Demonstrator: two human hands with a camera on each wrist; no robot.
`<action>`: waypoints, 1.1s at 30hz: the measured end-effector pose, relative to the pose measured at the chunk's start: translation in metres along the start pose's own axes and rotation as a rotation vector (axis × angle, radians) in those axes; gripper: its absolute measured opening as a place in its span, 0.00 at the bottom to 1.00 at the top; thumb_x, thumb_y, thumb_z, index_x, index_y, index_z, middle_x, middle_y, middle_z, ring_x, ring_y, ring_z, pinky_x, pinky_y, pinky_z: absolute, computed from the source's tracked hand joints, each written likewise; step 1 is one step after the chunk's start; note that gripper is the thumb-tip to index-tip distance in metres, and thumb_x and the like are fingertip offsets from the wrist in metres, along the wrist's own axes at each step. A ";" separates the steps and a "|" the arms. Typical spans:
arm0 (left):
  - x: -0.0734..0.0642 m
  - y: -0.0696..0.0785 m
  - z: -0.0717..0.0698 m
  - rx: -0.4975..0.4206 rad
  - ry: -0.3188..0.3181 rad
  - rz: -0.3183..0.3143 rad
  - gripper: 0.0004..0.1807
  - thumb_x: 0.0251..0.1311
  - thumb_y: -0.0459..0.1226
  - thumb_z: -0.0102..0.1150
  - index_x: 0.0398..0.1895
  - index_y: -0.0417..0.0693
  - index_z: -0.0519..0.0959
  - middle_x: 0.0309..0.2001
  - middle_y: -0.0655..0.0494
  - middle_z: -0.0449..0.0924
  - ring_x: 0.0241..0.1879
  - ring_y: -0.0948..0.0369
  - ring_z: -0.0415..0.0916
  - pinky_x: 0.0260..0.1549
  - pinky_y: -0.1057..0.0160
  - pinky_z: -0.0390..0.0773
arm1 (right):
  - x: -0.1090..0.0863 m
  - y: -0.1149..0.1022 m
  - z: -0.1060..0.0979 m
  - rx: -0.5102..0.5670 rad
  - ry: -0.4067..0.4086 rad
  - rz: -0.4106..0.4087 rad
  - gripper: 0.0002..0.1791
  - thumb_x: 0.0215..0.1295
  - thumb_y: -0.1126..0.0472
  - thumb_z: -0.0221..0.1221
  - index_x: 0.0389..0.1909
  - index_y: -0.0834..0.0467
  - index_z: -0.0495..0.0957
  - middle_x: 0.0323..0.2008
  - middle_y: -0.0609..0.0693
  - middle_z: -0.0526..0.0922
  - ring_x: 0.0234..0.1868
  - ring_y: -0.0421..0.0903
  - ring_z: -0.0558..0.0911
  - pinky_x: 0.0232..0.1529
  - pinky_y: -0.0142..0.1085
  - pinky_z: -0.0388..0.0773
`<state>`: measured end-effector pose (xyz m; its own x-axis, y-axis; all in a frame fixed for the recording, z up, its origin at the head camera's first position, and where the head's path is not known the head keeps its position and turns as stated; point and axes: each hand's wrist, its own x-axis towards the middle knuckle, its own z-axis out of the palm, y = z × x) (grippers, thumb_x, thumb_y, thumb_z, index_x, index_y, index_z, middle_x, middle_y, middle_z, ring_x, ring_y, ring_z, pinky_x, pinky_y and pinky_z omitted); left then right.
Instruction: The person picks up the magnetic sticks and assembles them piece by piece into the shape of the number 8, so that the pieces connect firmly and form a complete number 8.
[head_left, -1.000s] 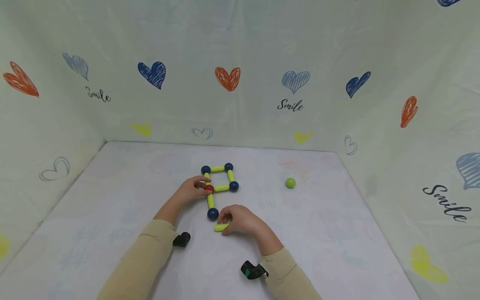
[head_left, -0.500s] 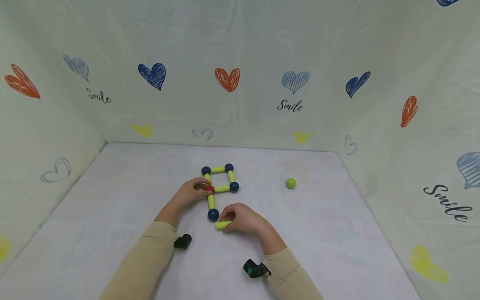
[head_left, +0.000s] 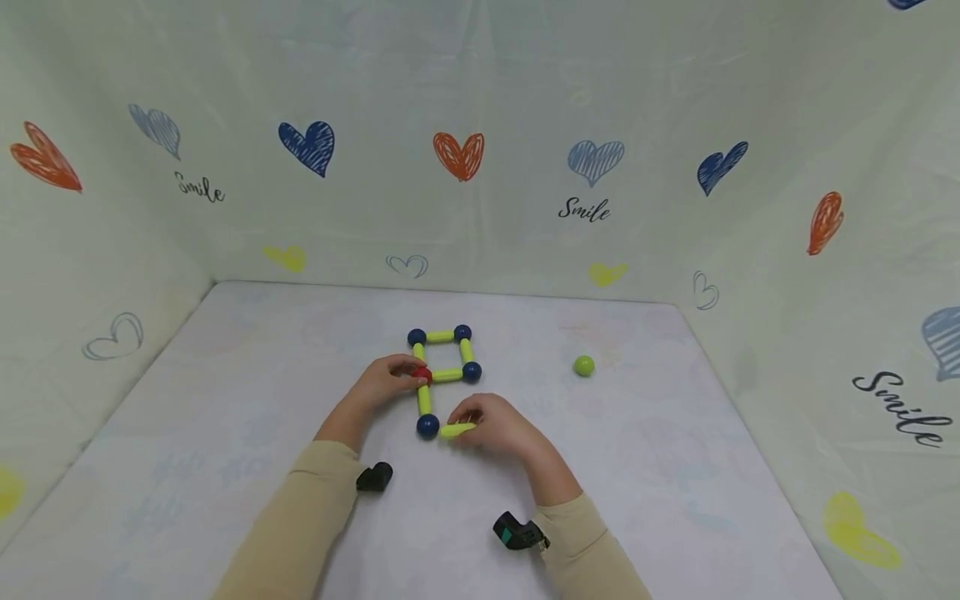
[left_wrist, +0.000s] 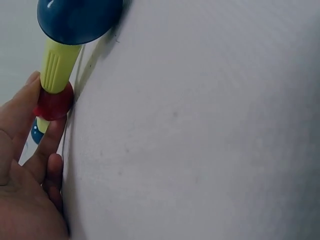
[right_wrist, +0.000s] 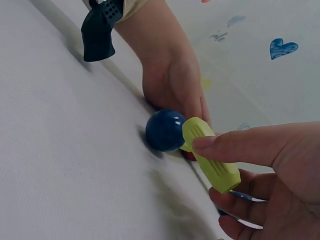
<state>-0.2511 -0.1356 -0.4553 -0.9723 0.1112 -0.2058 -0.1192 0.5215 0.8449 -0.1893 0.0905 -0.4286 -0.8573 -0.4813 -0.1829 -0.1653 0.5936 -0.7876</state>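
Note:
On the table lies a figure of yellow-green rods and balls: a square with blue balls [head_left: 462,332] at three corners and a red ball [head_left: 424,376] at the fourth. From the red ball one rod [head_left: 425,400] runs toward the person and ends in a blue ball [head_left: 428,427]. My left hand [head_left: 383,379] pinches the red ball between thumb and fingers, as the left wrist view also shows. A loose yellow-green rod [right_wrist: 212,155] is held between thumb and fingers of my right hand [head_left: 491,423]. Its free end points at the near blue ball, close beside it.
A light green ball [head_left: 584,366] sits alone to the right of the figure. Black wrist cameras [head_left: 517,531] hang below both sleeves. Pale cloth walls printed with hearts [head_left: 459,156] border the white table [head_left: 637,483] at the back and sides.
My right hand has brought the loose rod up from nearer the person, and its end now stands level with the near blue ball. The left hand stays at the red ball.

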 end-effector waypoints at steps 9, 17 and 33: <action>0.004 -0.004 0.002 -0.010 -0.002 -0.021 0.19 0.61 0.40 0.66 0.55 0.47 0.80 0.53 0.47 0.78 0.56 0.49 0.67 0.60 0.47 0.65 | 0.002 0.003 -0.001 0.001 0.041 0.014 0.10 0.58 0.64 0.68 0.41 0.54 0.86 0.35 0.43 0.79 0.37 0.43 0.74 0.39 0.37 0.74; 0.000 0.000 -0.001 -0.014 -0.023 -0.013 0.19 0.62 0.39 0.65 0.55 0.45 0.80 0.53 0.45 0.78 0.53 0.49 0.68 0.56 0.49 0.67 | 0.003 0.005 0.001 0.009 0.086 0.000 0.10 0.59 0.63 0.68 0.42 0.53 0.86 0.36 0.43 0.80 0.38 0.43 0.75 0.41 0.38 0.74; 0.003 -0.005 -0.001 -0.017 -0.044 -0.016 0.19 0.61 0.40 0.66 0.56 0.47 0.80 0.56 0.46 0.77 0.62 0.47 0.64 0.64 0.45 0.60 | 0.007 0.006 0.009 0.005 0.096 0.005 0.10 0.59 0.64 0.68 0.42 0.53 0.86 0.36 0.42 0.80 0.36 0.43 0.74 0.37 0.36 0.74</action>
<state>-0.2538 -0.1388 -0.4596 -0.9604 0.1404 -0.2408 -0.1386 0.5091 0.8495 -0.1918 0.0851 -0.4402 -0.9009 -0.4141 -0.1299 -0.1587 0.5928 -0.7896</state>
